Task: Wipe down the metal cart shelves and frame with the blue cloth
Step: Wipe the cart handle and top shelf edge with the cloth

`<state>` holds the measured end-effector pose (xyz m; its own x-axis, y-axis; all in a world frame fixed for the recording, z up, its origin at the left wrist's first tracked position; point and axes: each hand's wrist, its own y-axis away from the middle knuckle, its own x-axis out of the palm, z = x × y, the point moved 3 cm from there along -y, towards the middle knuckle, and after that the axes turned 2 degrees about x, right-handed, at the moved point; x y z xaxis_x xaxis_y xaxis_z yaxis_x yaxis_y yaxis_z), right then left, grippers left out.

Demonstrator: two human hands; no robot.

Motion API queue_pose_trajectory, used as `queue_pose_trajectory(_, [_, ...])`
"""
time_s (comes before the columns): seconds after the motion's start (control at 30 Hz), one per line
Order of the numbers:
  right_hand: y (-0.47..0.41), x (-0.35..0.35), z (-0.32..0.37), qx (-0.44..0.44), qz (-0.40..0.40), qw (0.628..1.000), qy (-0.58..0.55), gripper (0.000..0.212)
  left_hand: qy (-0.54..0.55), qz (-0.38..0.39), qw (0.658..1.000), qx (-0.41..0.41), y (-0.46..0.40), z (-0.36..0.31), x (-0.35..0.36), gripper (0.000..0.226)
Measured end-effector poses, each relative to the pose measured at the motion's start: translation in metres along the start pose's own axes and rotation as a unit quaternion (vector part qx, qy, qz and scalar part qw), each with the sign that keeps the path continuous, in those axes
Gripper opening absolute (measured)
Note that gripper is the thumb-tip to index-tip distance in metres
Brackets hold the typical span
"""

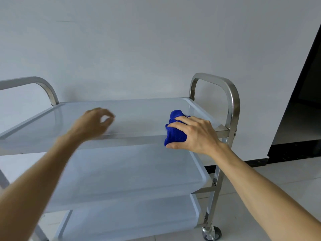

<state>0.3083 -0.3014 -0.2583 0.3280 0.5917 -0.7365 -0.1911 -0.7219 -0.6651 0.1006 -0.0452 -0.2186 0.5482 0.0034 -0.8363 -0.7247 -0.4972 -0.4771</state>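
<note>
A three-shelf metal cart stands in front of me, its top shelf [132, 112] shiny and pale. My right hand [196, 134] grips the bunched blue cloth [175, 131] at the front right part of the top shelf, near its front rim. My left hand [93, 122] hovers blurred above the left middle of the top shelf, fingers loosely curled, holding nothing. The middle shelf [132, 171] and bottom shelf [132, 221] show below.
Curved steel handles rise at the cart's right end [231, 94] and left end [43, 84]. A caster wheel [212, 233] sits at the front right leg. A white wall stands behind; a dark panel [305, 101] is at the right over pale floor tiles.
</note>
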Motion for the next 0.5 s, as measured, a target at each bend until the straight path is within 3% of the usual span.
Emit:
queue_pose_trajectory(0.1, [-0.002,0.001,0.007,-0.013,-0.017,1.0,0.001,0.069,0.023,0.052,0.998,0.033,-0.011,-0.052,0.035,0.032])
queue_pose_trajectory(0.23, [-0.005,0.002,0.018,0.005,-0.026,1.0,0.01,0.073,-0.014,0.151,0.988,-0.001,-0.016,-0.06,0.067,0.044])
queue_pose_trajectory(0.37, [-0.019,0.011,0.046,0.038,-0.015,0.999,0.013,0.078,-0.031,0.16,0.987,-0.009,-0.02,-0.055,0.069,0.044])
queue_pose_trajectory(0.5, [-0.016,0.01,0.045,-0.015,-0.067,0.998,-0.003,0.069,-0.046,0.164,0.985,-0.013,-0.016,-0.047,0.063,0.042])
